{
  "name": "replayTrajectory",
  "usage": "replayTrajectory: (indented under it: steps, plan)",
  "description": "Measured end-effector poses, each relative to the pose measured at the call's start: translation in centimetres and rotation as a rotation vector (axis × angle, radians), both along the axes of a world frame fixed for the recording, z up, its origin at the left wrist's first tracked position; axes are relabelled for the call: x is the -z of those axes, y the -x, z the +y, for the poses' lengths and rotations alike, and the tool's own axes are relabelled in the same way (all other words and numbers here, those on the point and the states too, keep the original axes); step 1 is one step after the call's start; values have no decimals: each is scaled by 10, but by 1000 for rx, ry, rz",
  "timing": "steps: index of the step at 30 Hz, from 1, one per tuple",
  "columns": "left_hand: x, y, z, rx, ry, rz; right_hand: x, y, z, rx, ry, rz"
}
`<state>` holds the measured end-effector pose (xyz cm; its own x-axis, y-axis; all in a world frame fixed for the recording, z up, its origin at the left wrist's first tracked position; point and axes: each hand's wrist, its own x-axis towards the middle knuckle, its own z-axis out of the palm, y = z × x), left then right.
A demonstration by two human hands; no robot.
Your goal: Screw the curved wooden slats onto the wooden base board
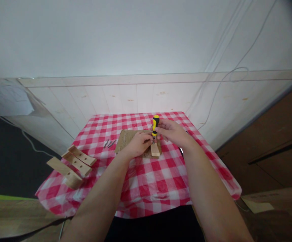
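A yellow-and-black screwdriver stands upright over a small wooden block, which lies on a flat wooden board. My right hand is closed around the screwdriver's handle from the right. My left hand rests on the board, fingers pinched near the screwdriver's tip beside the block. Whether it holds a screw there is too small to tell.
The table wears a red-and-white checked cloth. Several loose screws lie left of the board. Three wooden slats with holes sit at the table's left edge. A white panelled wall with hanging cables stands behind.
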<state>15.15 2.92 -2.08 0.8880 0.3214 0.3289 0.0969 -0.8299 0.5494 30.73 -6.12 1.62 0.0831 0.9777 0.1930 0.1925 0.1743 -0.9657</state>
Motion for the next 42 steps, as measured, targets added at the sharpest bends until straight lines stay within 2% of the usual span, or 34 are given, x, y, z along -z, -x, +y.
replayTrajectory:
  steps: [5,8,14,21,23,27,29,36,42]
  plan:
    - [1,0,0,-21,-11,7,14,-4,10,212,-100,-165]
    - [1,-1,1,-12,-12,-4,17,-2,13,216,-100,-232]
    - [-1,0,-1,-25,-3,21,11,1,8,174,-85,-337]
    - [-2,1,-2,-44,-5,21,10,8,9,366,-70,-443]
    - [-1,1,-1,-20,-10,9,9,11,9,321,-89,-420]
    - [2,0,1,-23,-30,19,9,13,8,136,-103,-215]
    - [2,0,1,-38,-41,30,10,12,8,92,-77,-161]
    - [-3,1,-4,-52,-6,25,13,11,8,321,-85,-360]
    - [-3,1,-4,-48,-13,46,10,12,9,209,-79,-185]
